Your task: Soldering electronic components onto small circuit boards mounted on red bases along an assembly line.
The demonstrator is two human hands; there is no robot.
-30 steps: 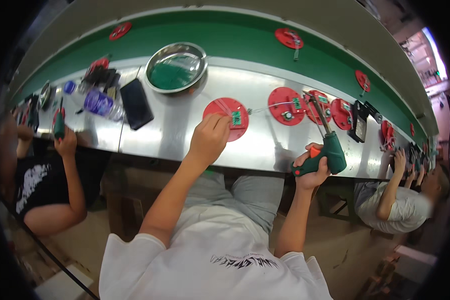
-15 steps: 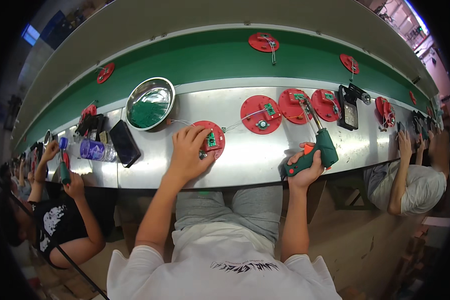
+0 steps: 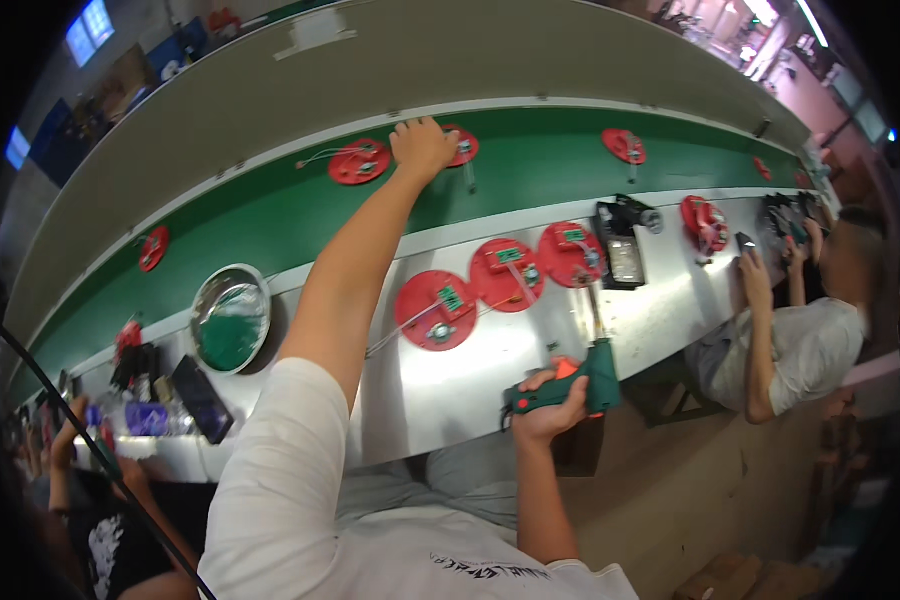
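My left hand (image 3: 423, 150) reaches far forward over the green belt (image 3: 545, 165). It is between two red round discs with wires, and its fingers look apart. Its right side overlaps the edge of the right-hand disc (image 3: 463, 148); close by on the left lies the other disc (image 3: 358, 165). I cannot see anything held in it. Wrapped around the handle of a green soldering gun (image 3: 555, 393) with an orange trigger is my right hand (image 3: 553, 412), low over the bench. The gun's metal tip points away from me, near a red disc (image 3: 572, 255) carrying a small green circuit board.
Two more red discs, one left (image 3: 435, 312) and one middle (image 3: 508, 276), lie on the metal bench (image 3: 400, 400). A steel bowl (image 3: 202, 345) of green pieces, a dark phone (image 3: 202, 400) and a black holder (image 3: 622, 245) stand around. Co-workers sit on both sides.
My left hand has gone from the disc on the bench forward to the belt. That disc has left the bench, and a disc now lies on the belt beside my hand. The view has shifted.
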